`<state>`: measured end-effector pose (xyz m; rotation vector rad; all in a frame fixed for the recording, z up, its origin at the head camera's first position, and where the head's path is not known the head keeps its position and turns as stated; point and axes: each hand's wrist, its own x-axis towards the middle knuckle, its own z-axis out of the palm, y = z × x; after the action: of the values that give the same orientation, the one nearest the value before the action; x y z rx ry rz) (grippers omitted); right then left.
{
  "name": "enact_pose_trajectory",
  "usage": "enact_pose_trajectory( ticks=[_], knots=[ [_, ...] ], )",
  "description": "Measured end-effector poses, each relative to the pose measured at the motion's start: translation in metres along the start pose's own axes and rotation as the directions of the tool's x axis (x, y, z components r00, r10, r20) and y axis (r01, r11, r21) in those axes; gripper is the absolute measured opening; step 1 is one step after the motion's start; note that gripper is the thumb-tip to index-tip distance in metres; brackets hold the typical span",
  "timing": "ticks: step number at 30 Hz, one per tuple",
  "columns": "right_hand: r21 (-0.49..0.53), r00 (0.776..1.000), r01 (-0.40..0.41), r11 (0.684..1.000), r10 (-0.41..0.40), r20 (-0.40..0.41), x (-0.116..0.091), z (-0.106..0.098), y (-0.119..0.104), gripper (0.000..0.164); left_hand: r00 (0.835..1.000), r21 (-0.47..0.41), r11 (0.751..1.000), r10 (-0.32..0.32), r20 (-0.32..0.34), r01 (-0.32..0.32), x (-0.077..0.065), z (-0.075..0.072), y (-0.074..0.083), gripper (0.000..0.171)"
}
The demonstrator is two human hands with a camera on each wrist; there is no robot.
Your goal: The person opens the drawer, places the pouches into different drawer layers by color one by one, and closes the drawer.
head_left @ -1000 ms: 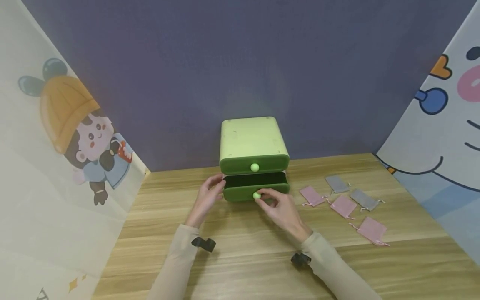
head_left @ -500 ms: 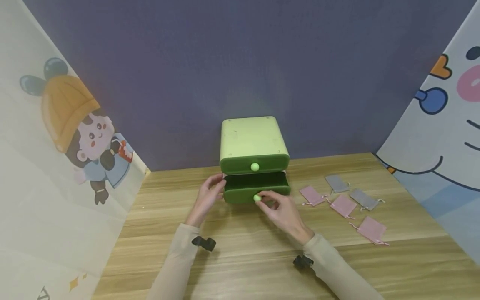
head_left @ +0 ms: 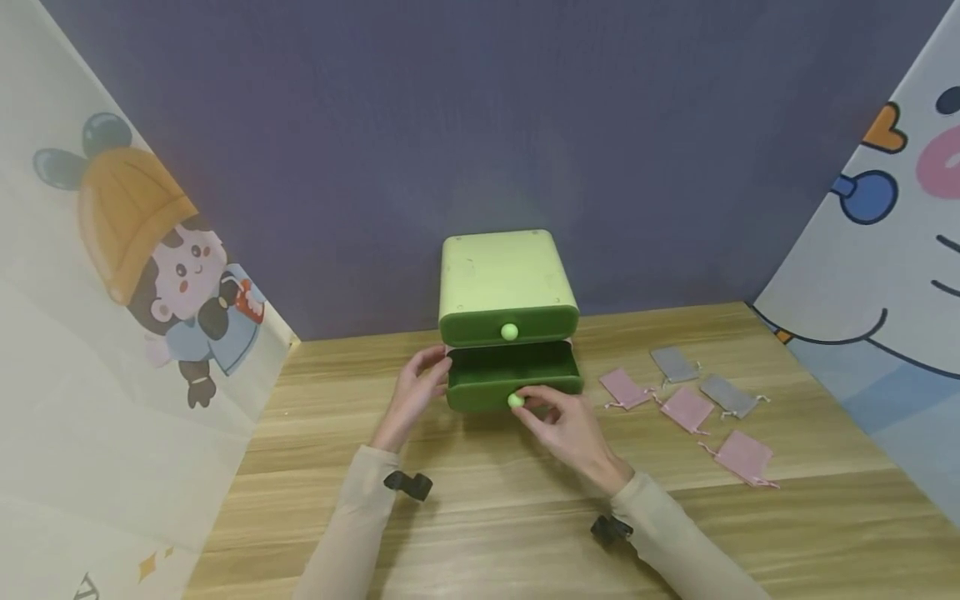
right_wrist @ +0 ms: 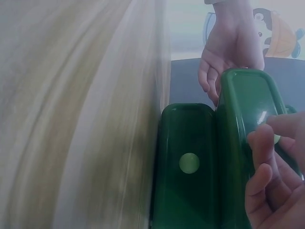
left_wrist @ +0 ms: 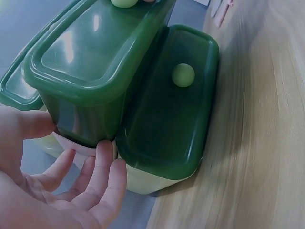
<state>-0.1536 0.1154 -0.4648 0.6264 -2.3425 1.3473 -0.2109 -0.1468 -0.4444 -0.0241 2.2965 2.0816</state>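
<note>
A small pale-green cabinet [head_left: 504, 271] with dark green drawers stands against the back wall. Its middle drawer [head_left: 476, 395] is pulled out, and the visible part inside looks bare. Thumb and fingers of my right hand [head_left: 572, 429] pinch the round light-green knob [head_left: 515, 401] on that drawer. My left hand [head_left: 408, 400] is at the cabinet's left side, its fingers loosely bent, with fingertips against the side near the drawer's edge. In the left wrist view, the bottom drawer [left_wrist: 159, 119] is closed beneath the pulled one. The top drawer [head_left: 476, 327] is closed too.
Right of the cabinet, several small drawstring pouches lie on the wooden table [head_left: 495, 533]: pink ones such as this pouch [head_left: 743, 456], and grey ones such as this pouch [head_left: 729, 395]. A dark blue wall [head_left: 375, 167] rises behind; printed panels flank both sides.
The middle drawer has slid a little further out toward me, with my right hand moving back on its knob. My left hand has stayed at the cabinet's left side.
</note>
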Motion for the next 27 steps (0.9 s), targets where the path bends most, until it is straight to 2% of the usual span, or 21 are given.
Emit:
enact_pose_trajectory(
  ticks=[27],
  knots=[
    [-0.052, 0.997, 0.073, 0.996, -0.073, 0.008, -0.019, -0.003, -0.005, 0.022, 1.000, 0.012, 1.000, 0.000, 0.015, 0.000, 0.001, -0.002, -0.002, 0.053]
  ],
)
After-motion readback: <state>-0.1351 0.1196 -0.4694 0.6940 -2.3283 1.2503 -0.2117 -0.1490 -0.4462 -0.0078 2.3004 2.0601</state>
